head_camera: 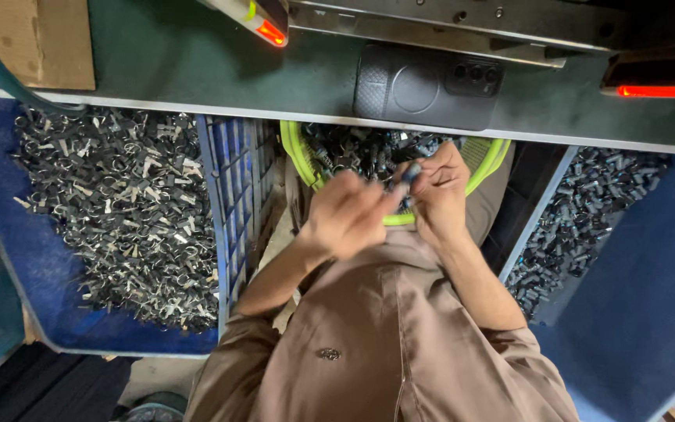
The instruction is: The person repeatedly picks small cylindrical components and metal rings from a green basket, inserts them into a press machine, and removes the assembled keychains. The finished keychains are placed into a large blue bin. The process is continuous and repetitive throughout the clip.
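Dark green covers the workbench [181, 55] along the top of the view, and on it lies a black phone [425, 84] with its back side up, just behind the pale front edge of the bench. Two red lights [663, 91] glow on the machine parts at the far side, and a piece of brown cardboard [37, 39] sits at the left corner. Below the bench edge, on the person's lap, rests a lime-green basket [300, 160] filled with small dark parts. Both hands meet over this basket. The left hand [345, 215] is blurred; its fingers are curled together and reach toward the other hand, but I cannot tell if they pinch anything. The right hand [441, 191] has its fingertips closed on a small dark part [411, 172], which is held just above the basket rim, between the two hands. To the left stands a blue crate [232, 187] with a grid wall, full of black and silver clips [119, 211] heaped loosely. To the right, another blue bin [650, 297] holds a pile of dark cylindrical pieces [580, 211]. The person wears a brown shirt [384, 344] with a button on the front, and the forearms come up bare from the short sleeves.
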Demonstrator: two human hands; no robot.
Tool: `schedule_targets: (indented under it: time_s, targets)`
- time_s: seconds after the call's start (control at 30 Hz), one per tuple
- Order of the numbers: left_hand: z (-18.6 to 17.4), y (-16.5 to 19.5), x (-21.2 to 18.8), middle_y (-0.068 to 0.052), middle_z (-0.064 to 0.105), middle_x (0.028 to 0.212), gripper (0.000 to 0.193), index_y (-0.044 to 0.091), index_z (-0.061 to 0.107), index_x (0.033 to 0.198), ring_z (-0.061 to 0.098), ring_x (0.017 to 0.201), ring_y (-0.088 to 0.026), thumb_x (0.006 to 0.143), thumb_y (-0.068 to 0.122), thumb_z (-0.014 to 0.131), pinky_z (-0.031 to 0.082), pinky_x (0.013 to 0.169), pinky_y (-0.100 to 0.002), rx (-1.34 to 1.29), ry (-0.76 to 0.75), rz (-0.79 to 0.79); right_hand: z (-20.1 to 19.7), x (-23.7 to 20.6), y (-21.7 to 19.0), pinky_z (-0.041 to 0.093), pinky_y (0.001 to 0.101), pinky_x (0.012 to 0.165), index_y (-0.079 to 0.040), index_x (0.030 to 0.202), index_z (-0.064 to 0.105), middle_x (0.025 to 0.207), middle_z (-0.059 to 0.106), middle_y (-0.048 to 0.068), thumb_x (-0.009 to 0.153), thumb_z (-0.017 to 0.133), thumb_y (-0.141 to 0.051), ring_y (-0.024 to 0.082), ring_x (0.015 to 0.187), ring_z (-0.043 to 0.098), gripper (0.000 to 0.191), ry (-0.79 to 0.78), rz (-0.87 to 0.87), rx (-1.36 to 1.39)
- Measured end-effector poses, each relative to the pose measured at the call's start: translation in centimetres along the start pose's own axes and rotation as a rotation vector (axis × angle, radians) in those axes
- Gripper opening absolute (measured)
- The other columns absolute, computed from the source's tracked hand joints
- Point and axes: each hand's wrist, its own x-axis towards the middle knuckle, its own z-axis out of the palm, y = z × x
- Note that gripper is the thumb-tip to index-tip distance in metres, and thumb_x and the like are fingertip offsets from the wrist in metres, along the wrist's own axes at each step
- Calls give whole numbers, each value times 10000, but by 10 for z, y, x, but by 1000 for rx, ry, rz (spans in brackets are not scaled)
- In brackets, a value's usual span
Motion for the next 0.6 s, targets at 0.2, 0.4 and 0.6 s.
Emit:
schedule_targets:
  time_s: [0.2,0.4,0.6]
  targets:
    - [-19,13,1,-84,713,948,157,64,722,898,602,819,-270,744,49,693,512,694,-403,158,170,-240,28,17,-36,539,364,692,-70,1105,487,959,645,185,932,707,86,273,827,640,320,-30,-40,90]
    - [-1,11,-15,-159,723,1095,79,-11,657,1012,726,938,-189,935,-23,670,632,801,-299,-570,235,-849,70,89,-120,616,393,813,-2,1129,452,1072,670,223,960,599,247,273,999,711,334,-68,-1049,-931]
    - [6,13,-29,-161,672,1086,257,-30,618,1026,678,988,-191,1020,218,685,584,896,-325,-924,188,-789,95,138,-139,497,419,763,10,1027,646,952,659,149,916,724,169,317,878,622,209,-34,-1166,-1475]
